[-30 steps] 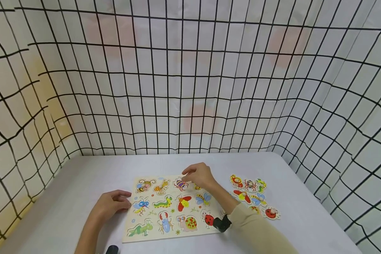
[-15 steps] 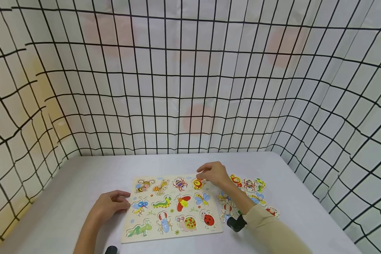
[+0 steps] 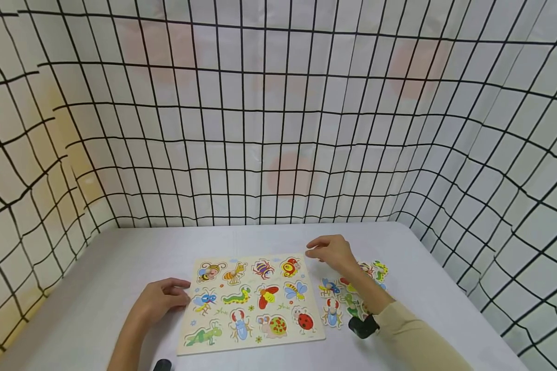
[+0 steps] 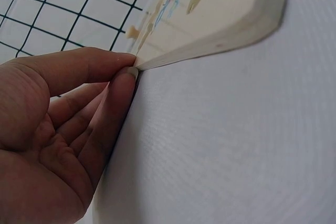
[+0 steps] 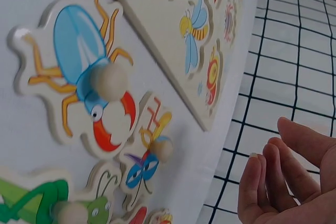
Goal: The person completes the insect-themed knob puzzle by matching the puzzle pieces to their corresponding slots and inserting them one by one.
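A wooden insect puzzle board (image 3: 223,348) lies flat on the table, with bright bugs pictured in rows. At its left edge, my left hand (image 3: 160,301) touches with thumb and forefinger; the left wrist view has these fingertips (image 4: 128,66) right against the board's side. My right hand (image 3: 331,252) hovers past the board's upper right corner, fingers loosely bent and holding nothing. Under and beside that forearm lie loose knobbed pieces: a blue stag beetle (image 5: 79,40), a mosquito (image 5: 142,169), a green grasshopper (image 5: 31,198) and several others, partly hidden by the arm.
Small wooden knobs (image 4: 132,32) stick up over the board in the left wrist view. A black grid (image 3: 264,139) on white walls encloses the white table (image 3: 97,288) at the back and sides. A black wrist camera (image 3: 363,326) sits at my right wrist.
My right hand has moved right, from over the spider picture, past the top right picture, to beyond the board's corner. The left hand keeps its place at the left edge.
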{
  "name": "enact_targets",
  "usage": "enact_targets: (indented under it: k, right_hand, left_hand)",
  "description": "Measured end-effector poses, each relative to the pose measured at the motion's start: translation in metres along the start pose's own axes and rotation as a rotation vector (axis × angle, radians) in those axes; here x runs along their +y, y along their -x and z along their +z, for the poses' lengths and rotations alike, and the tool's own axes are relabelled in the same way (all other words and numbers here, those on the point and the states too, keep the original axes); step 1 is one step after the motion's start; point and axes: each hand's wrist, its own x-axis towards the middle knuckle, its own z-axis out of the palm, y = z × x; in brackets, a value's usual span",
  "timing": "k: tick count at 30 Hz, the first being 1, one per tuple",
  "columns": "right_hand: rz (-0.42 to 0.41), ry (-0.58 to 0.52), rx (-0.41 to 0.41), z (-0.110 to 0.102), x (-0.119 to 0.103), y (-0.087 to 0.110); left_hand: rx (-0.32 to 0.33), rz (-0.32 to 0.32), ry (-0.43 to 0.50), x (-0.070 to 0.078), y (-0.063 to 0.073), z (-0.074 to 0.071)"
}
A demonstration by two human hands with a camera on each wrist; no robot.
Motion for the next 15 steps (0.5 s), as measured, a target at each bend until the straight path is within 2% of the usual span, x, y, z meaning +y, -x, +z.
enact_targets:
  k: [8,15]
  right_hand:
    - [0.054,-0.005,0.004,-0.016,0.01,-0.001]
    - [0.046,0.014,0.022,-0.032,0.016,0.003]
  left_hand:
    - [0.008,-0.01,0.001,0.0,0.0,-0.001]
    - [0.01,-0.012,0.002,0.001,0.002,0.0]
